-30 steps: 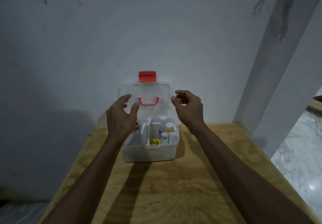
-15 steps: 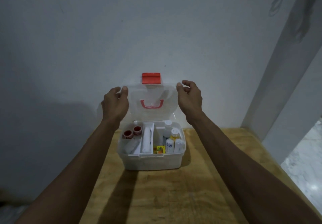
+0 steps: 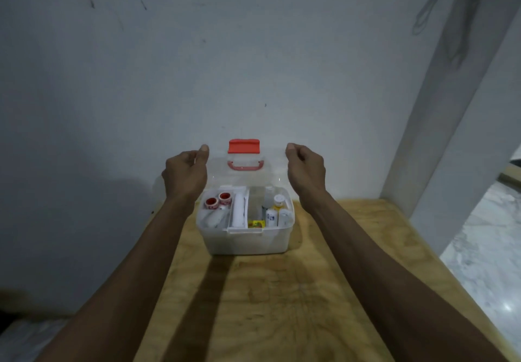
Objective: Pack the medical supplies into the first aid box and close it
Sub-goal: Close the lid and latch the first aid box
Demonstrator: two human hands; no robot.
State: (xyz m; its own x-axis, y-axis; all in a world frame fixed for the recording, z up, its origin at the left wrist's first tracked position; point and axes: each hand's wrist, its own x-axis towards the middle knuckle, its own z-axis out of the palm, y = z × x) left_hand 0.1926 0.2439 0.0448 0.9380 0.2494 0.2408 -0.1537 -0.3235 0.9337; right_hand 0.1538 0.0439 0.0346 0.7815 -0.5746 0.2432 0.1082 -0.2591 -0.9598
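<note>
Your left hand (image 3: 184,177) and right hand (image 3: 306,171) grip the upright clear lid (image 3: 245,177) at its top corners, fingers curled on it; the first aid box (image 3: 245,237) sits packed on the surface (image 3: 282,291). No label inside is legible.

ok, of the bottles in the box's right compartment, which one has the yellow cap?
The bottle at the back right, capped in yellow and white; the two front bottles and the tall one show none.

Both bare arms outstretched; left hand (image 3: 184,175) and right hand (image 3: 306,171) raised level, fingers (image 3: 203,151) curled inward.
</note>
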